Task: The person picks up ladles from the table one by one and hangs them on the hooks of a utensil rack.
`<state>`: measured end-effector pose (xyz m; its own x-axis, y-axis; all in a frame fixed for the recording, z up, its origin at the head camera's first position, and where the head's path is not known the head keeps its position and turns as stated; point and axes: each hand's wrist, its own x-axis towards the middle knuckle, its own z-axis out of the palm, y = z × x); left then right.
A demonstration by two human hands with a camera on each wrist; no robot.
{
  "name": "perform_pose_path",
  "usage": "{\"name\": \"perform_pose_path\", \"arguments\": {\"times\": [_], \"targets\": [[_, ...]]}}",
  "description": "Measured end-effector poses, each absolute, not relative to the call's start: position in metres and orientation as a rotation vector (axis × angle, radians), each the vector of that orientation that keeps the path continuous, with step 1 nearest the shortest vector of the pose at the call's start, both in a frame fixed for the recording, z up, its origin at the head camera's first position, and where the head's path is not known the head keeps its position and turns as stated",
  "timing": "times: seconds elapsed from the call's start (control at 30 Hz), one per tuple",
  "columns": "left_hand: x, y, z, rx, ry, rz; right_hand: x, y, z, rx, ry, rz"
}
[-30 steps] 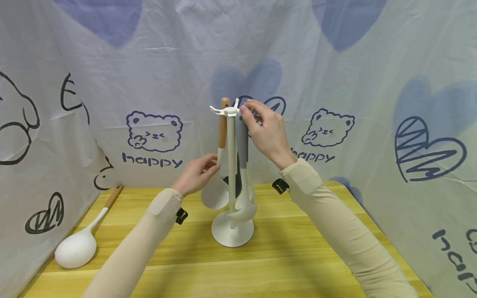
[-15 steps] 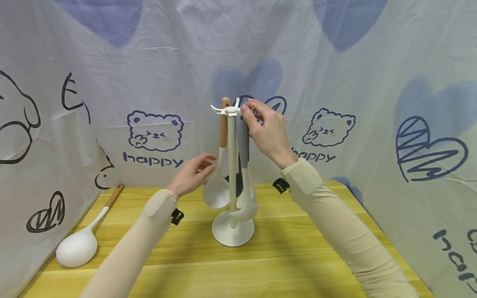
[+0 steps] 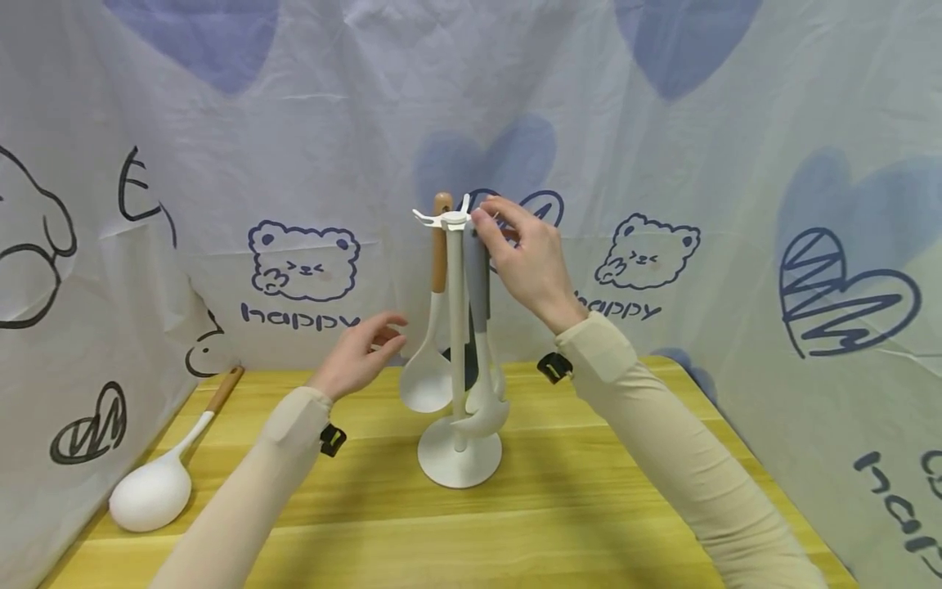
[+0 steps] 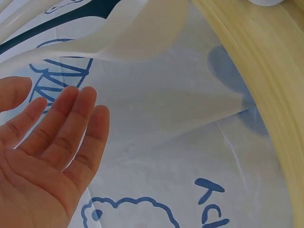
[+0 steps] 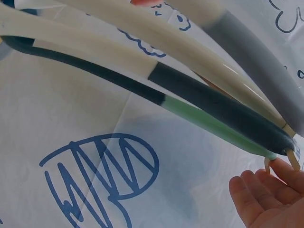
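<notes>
A white utensil rack [image 3: 457,327] with a round base and hooked arms stands on the table. My right hand [image 3: 530,262] pinches one of its hooks at the top, thumb and fingers together. Left of the pole hangs a white ladle [image 3: 427,383] with a wooden handle. In front hangs a grey-handled ladle [image 3: 478,303]. A dark-handled utensil [image 5: 213,97] and a green-handled one [image 5: 213,124] also hang there. My left hand [image 3: 361,353] floats left of the wooden-handled ladle, apart from it, fingers relaxed and holding nothing, its palm [image 4: 38,185] showing in the left wrist view.
A large white ladle [image 3: 150,493] with a wooden handle lies at the left edge of the wood-grain table [image 3: 368,540]. Printed cloth [image 3: 331,147] encloses the back and both sides.
My left hand has drawn back left, away from the wooden-handled ladle, which hangs with a slight shift. The right hand keeps its place at the rack's top.
</notes>
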<state>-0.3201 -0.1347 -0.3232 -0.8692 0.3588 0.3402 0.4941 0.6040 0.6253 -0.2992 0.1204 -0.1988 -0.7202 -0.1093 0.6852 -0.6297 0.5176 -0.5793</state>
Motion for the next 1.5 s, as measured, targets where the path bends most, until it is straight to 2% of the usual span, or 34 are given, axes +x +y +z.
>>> {"name": "perform_pose_path", "arguments": {"times": [0.37, 0.77, 1.5], "targets": [[-0.316, -0.149, -0.332, -0.688, -2.656, -1.101, -0.304, 0.131, -0.206, 0.649, -2.139, 1.210], [-0.306, -0.167, -0.337, -0.698, -2.675, -1.070, -0.311, 0.153, -0.224, 0.566, -2.246, 1.161], [-0.293, -0.203, -0.359, -0.639, -2.717, -0.952, -0.320, 0.208, -0.298, 0.459, -2.467, 1.012]]}}
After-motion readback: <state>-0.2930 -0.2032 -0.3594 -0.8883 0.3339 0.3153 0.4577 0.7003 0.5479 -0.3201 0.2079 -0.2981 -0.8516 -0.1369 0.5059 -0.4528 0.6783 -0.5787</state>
